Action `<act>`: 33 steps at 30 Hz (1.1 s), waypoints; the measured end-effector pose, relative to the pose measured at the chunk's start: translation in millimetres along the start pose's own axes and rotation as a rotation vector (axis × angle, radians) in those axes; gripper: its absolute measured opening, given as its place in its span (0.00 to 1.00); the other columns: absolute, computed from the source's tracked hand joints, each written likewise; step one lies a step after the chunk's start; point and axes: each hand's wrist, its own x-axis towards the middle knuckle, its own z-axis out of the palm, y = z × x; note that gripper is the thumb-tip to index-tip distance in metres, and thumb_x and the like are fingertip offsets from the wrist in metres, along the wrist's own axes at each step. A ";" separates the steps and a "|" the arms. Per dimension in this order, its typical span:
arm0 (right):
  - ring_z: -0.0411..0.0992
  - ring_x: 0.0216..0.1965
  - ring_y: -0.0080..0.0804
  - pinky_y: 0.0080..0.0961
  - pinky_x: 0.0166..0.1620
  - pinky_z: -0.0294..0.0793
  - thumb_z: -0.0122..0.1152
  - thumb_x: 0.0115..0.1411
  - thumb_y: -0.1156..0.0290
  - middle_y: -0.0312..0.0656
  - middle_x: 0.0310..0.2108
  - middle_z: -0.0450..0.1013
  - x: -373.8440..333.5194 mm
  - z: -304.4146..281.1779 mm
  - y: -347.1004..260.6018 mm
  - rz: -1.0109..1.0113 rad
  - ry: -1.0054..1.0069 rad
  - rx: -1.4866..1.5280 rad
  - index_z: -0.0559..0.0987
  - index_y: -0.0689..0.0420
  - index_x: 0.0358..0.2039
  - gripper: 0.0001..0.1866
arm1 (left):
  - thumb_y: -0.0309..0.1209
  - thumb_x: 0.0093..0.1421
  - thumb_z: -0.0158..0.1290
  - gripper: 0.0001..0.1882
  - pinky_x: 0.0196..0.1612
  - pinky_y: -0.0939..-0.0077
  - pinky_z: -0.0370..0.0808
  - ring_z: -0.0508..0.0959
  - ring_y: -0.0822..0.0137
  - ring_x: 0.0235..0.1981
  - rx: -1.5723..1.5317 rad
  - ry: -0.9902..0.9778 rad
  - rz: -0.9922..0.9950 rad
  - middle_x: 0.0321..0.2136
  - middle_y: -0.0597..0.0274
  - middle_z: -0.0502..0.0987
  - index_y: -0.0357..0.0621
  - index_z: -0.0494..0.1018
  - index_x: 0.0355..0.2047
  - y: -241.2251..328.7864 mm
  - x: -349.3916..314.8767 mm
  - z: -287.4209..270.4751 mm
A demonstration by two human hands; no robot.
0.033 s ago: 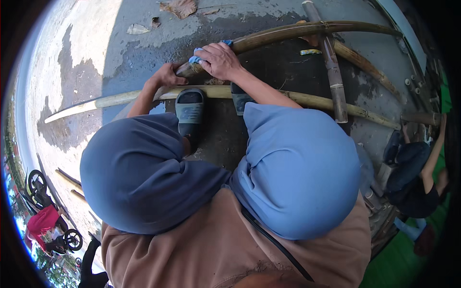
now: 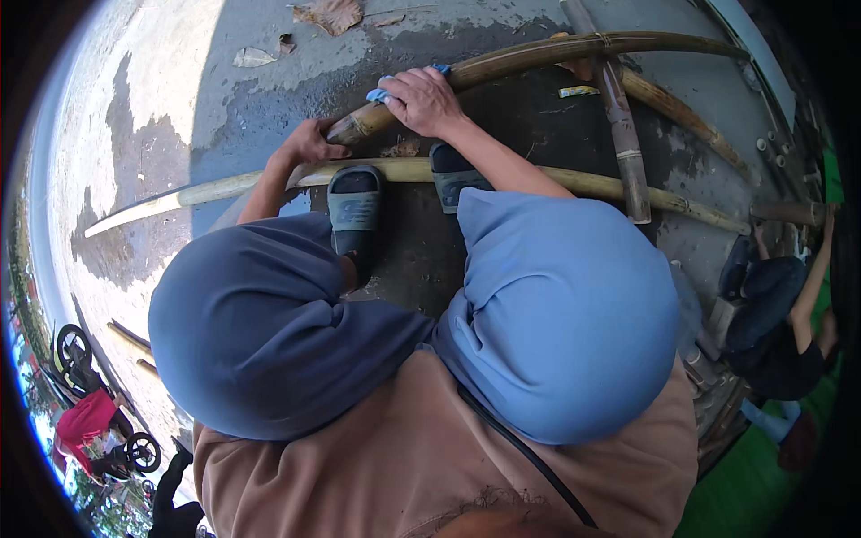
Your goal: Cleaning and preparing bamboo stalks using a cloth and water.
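Note:
A long brown bamboo pole (image 2: 529, 61) stretches from my hands toward the upper right. Its near end is gripped by my left hand (image 2: 309, 143), fingers curled around and under the cut end. Farther along, my right hand (image 2: 423, 100) presses a blue cloth (image 2: 377, 95) around the pole; bits of the cloth stick out on both sides of the fingers. Between the hands, the pole's surface is bare. A second, paler bamboo pole (image 2: 215, 190) lies across the ground nearer to me, by my sandals (image 2: 354, 208).
Under the held pole at right lies a crossing bamboo piece (image 2: 623, 143), with another length of bamboo (image 2: 691, 117) beside it. A small yellow wrapper (image 2: 578, 91) and dry leaves (image 2: 329, 15) are on the wet concrete. A co-worker (image 2: 771, 314) sits at far right; motorbikes (image 2: 99, 421) stand at far left.
My right hand and the blue cloth have slid a little up the pole, away from my left hand. The left hand keeps its place at the pole's end.

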 end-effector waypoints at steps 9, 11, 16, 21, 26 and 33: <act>0.70 0.64 0.44 0.51 0.66 0.66 0.55 0.70 0.55 0.38 0.59 0.77 -64.8 -156.3 291.0 0.484 0.131 -0.549 0.80 0.43 0.58 0.19 | 0.53 0.67 0.59 0.33 0.55 0.51 0.73 0.77 0.47 0.55 0.612 0.666 0.134 0.52 0.49 0.77 0.41 0.69 0.62 -7.7 -15.9 44.3; 0.69 0.64 0.41 0.52 0.65 0.63 0.56 0.69 0.57 0.36 0.57 0.78 -46.6 -111.6 220.7 0.428 0.168 -0.548 0.81 0.42 0.57 0.18 | 0.58 0.61 0.62 0.41 0.61 0.50 0.65 0.72 0.51 0.60 0.716 0.580 0.023 0.56 0.52 0.75 0.43 0.67 0.64 3.7 -26.1 48.4; 0.68 0.64 0.44 0.49 0.65 0.59 0.58 0.66 0.55 0.39 0.56 0.76 -14.1 -1.5 1.7 0.077 0.005 -0.088 0.81 0.45 0.55 0.19 | 0.51 0.50 0.69 0.41 0.59 0.55 0.72 0.78 0.52 0.57 0.627 0.595 -0.027 0.53 0.53 0.80 0.47 0.73 0.62 -13.5 -14.5 38.8; 0.73 0.57 0.39 0.47 0.62 0.60 0.60 0.66 0.52 0.36 0.49 0.80 -17.1 -0.3 11.2 0.101 -0.160 0.012 0.82 0.43 0.53 0.19 | 0.46 0.46 0.68 0.34 0.53 0.56 0.79 0.84 0.43 0.47 0.350 0.293 -0.091 0.45 0.44 0.85 0.43 0.80 0.53 5.9 -22.8 16.3; 0.74 0.56 0.44 0.50 0.63 0.63 0.53 0.72 0.46 0.40 0.49 0.82 -43.3 -92.1 205.1 0.245 0.155 -0.523 0.82 0.44 0.53 0.20 | 0.44 0.43 0.70 0.35 0.52 0.57 0.78 0.82 0.45 0.48 0.271 0.272 -0.003 0.45 0.44 0.83 0.39 0.82 0.51 -27.9 -40.2 5.5; 0.71 0.63 0.45 0.57 0.75 0.50 0.55 0.70 0.50 0.40 0.56 0.79 -41.9 -78.6 192.6 0.370 0.042 -0.507 0.80 0.45 0.58 0.22 | 0.43 0.41 0.73 0.37 0.50 0.60 0.78 0.79 0.47 0.44 0.213 0.402 0.122 0.40 0.49 0.79 0.39 0.82 0.52 -25.3 -33.8 5.0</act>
